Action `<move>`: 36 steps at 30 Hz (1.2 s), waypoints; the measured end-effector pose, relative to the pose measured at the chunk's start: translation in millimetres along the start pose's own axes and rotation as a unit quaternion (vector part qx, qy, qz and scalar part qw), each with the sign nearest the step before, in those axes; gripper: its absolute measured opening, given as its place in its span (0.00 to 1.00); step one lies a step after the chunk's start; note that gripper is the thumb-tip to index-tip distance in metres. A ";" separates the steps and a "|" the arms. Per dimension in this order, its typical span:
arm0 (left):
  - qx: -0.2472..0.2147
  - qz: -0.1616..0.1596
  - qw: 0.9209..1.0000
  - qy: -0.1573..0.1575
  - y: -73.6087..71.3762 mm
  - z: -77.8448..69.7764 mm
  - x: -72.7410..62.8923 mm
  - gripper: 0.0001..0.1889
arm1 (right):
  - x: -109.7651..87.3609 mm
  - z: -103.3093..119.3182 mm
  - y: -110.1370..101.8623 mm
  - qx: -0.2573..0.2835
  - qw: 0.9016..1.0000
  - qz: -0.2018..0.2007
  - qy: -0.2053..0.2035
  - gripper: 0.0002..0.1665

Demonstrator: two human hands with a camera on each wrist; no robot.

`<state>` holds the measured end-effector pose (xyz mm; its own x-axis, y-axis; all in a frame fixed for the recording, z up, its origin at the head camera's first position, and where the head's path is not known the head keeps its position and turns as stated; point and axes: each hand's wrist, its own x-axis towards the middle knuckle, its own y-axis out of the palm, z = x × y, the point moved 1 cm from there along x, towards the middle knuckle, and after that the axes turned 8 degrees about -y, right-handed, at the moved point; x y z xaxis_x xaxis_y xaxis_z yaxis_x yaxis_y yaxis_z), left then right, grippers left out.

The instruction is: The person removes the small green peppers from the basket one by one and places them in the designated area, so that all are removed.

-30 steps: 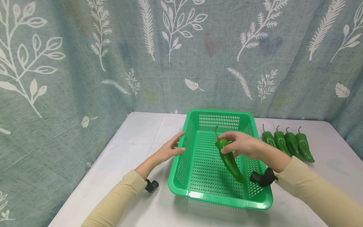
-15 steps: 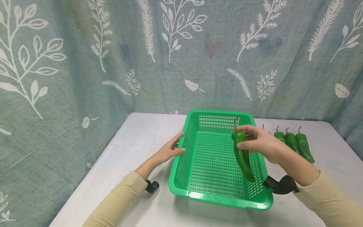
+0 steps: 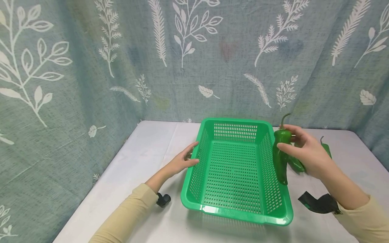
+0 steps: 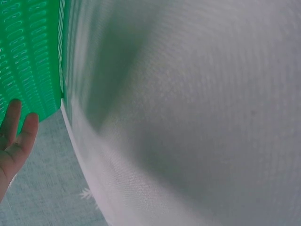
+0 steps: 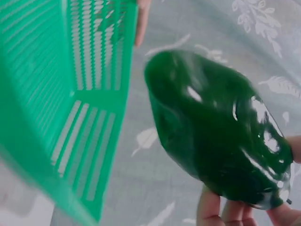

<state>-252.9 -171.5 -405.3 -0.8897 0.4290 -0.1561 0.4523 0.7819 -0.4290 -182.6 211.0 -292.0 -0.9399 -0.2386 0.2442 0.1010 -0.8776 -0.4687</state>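
Observation:
A long green chili pepper [image 3: 280, 162] with a curved stem hangs in my right hand [image 3: 313, 155], pinched near its top between thumb and fingers. It overlaps the right rim of a green plastic basket [image 3: 234, 211] in the head view. Large and glossy, the same pepper [image 5: 216, 132] fills the middle of the right wrist view beside the basket wall [image 5: 94, 146]. At the basket's left rim, my left hand [image 3: 179, 164] has its fingers spread and relaxed. In the left wrist view its fingertips [image 4: 29, 125] overlap the basket's outer wall [image 4: 28, 61].
More green peppers lie on the white-covered table to the right; one [image 3: 296, 164] shows below the held pepper, another [image 3: 326, 148] past my right hand, which hides the others. A patterned grey-green curtain [image 3: 182, 91] stands behind and to the left.
My right hand has carried the pepper rightward from over the basket's middle to its right rim, covering most of the peppers on the table. The left hand stays put.

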 end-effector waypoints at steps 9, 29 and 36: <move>0.003 -0.001 1.000 0.000 0.3 0.4 0.5 0.40 | -8.8 -13.7 -10.9 -0.104 0.989 -0.092 -0.051 0.38; 0.007 -0.002 1.000 0.005 0.4 0.4 0.3 0.40 | -19.7 -52.4 -31.2 -0.255 0.939 -0.205 -0.102 0.32; 0.009 -0.003 1.000 0.005 0.3 -1.5 -1.2 0.41 | -24.7 -68.2 -35.5 -0.282 0.930 -0.217 -0.096 0.33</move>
<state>-251.6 -171.1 -403.9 -0.8920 0.4284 -0.1444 0.4451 0.7763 -0.4464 -185.2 276.3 -339.3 -0.7712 -0.0291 0.6359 -0.5126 -0.5639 -0.6475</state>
